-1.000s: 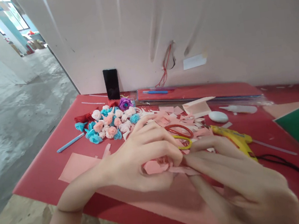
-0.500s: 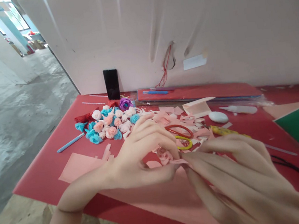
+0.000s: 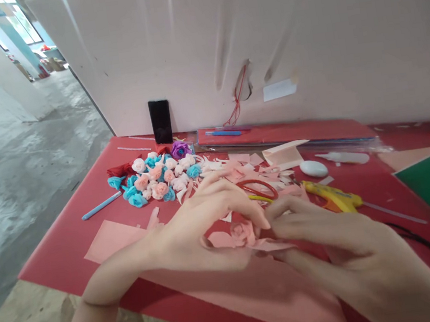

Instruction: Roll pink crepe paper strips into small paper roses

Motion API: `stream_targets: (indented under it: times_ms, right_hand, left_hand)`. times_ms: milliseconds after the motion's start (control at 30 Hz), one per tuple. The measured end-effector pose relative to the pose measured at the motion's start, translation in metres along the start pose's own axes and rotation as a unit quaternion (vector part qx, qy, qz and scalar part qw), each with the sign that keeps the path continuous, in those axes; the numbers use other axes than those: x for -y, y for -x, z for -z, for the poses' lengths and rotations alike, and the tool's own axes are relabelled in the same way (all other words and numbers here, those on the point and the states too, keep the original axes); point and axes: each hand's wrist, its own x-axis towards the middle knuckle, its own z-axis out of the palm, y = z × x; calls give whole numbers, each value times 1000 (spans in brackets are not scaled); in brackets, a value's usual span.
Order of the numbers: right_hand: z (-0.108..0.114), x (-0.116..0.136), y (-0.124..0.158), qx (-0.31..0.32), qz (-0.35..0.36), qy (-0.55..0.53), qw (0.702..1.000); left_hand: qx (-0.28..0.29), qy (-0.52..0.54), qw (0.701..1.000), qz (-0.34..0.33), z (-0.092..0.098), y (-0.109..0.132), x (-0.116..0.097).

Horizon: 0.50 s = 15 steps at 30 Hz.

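A partly rolled pink paper flower (image 3: pixel 242 233) hangs over the front of the red table, with a strip of pink paper trailing to its right. My left hand (image 3: pixel 207 225) curls round it from the left, its thumb beneath the flower and its index finger above. From the right, my right hand (image 3: pixel 329 246) reaches in, thumb under the trailing strip and index finger near the left index fingertip. Behind the hands lie scissors with red and yellow handle loops (image 3: pixel 260 189), their blades hidden.
Several finished paper flowers (image 3: pixel 159 190) lie at left-centre, near a blue pen (image 3: pixel 102 205). Pink paper scraps (image 3: pixel 240 168) spread behind the hands. A yellow glue gun (image 3: pixel 334 198) and white oval object (image 3: pixel 314 168) lie right. A phone (image 3: pixel 161 121) leans on the wall.
My right hand has shifted slightly right and its fingers have bent, uncovering the glue gun. More of the flower and its strip shows between my hands.
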Motion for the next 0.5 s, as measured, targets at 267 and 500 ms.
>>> stream_targets:
  times_ms: [267, 500]
  right_hand:
    - [0, -15, -2, 112, -205, -212, 949]
    - [-4, -23, -1, 218, -268, -414, 842]
  left_hand:
    - [21, 35, 999, 34, 0, -2, -5]
    - [76, 31, 996, -20, 3, -1, -3]
